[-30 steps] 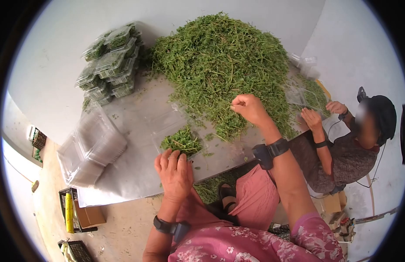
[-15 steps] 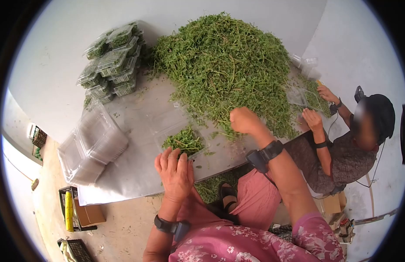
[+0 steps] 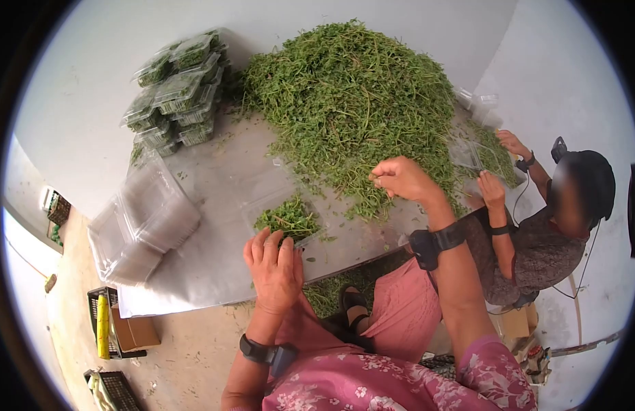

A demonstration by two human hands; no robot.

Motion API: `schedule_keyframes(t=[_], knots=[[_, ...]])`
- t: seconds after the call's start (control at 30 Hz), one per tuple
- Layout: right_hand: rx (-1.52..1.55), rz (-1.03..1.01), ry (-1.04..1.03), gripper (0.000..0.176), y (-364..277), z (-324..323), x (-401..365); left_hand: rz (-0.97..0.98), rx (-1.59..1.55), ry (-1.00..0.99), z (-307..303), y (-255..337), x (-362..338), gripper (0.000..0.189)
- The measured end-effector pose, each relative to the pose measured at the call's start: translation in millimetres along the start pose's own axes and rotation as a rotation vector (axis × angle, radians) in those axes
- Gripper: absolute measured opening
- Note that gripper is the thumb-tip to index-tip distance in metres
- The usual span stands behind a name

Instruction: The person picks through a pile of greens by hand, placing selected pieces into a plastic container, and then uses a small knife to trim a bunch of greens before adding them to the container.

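Note:
My left hand [image 3: 273,268] rests at the near edge of an open clear plastic box [image 3: 312,236], its fingers spread and touching the box and the greens [image 3: 288,218] inside. Over the front slope of the big heap of green stems [image 3: 358,96] is my right hand [image 3: 403,179], thumb and fingers pinched together. Whatever lies between those fingertips is too small to make out. A few loose sprigs lie on the metal table [image 3: 228,198] beside the box.
Filled lidded boxes [image 3: 177,92] stand stacked at the back left. Nested open boxes [image 3: 146,219] sit at the table's left edge. At the right a co-worker [image 3: 550,240] reaches to another open box [image 3: 494,161]. Crates [image 3: 115,325] stand on the floor.
My right hand has shifted right and turned, so its pinched fingertips now show over the heap. My left hand stays at the box. The co-worker's near hand has moved slightly.

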State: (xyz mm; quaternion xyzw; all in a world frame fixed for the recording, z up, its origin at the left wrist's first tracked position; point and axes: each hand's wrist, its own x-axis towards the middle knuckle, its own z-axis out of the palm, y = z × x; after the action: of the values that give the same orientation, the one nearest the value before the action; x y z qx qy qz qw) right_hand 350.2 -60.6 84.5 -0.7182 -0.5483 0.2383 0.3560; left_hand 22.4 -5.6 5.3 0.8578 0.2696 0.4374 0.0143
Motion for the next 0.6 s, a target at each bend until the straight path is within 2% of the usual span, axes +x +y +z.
schedule_keyframes(t=[0.07,0.17,0.27,0.37,0.47,0.6], knots=[[-0.273,-0.224,0.125,0.017,21,8,6,0.002,-0.002,-0.001,1,-1,0,0.030],[-0.282,-0.018,0.084,0.016,3,9,3,0.004,-0.004,-0.003,0,0,1,0.029],[-0.293,0.095,-0.084,0.016,-16,14,0,0.001,-0.003,-0.006,-1,0,1,0.029],[-0.541,0.158,-0.172,0.014,-10,31,6,0.003,0.000,-0.009,-1,0,1,0.029],[-0.613,0.111,-0.108,0.005,15,50,7,0.004,-0.007,-0.018,-1,0,0,0.029],[-0.384,-0.026,-0.035,0.010,28,47,8,0.005,-0.017,-0.014,-1,-1,0,0.029]])
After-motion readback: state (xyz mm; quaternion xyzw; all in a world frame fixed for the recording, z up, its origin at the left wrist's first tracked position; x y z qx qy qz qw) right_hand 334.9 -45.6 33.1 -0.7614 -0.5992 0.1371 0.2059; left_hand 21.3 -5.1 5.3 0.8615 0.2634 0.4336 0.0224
